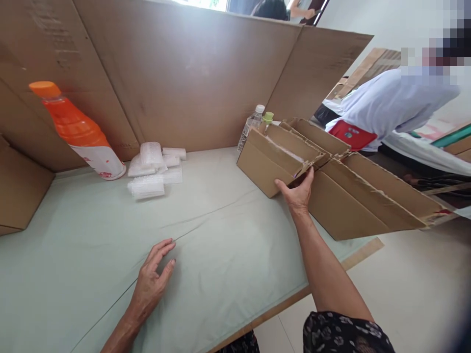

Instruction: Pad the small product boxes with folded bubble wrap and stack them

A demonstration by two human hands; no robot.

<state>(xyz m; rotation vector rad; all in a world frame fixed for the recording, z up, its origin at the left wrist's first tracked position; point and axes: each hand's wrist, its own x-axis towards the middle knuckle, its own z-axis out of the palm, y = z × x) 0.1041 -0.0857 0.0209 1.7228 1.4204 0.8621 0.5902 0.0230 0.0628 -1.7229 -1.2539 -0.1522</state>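
Head view: orange bottle [79, 132], label unreadable

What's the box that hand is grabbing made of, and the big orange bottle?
The box in the right hand looks like matte brown corrugated cardboard, with rough torn edges. The orange bottle seems to be glossy plastic: it shines, with a white label wrap.

Surface [91, 274]: we see pale green cloth.
Beyond our left fingers [164, 252]: bubble-wrap packets [154, 169], orange bottle [79, 132].
Right fingers [294, 189]: cardboard box [272, 159].
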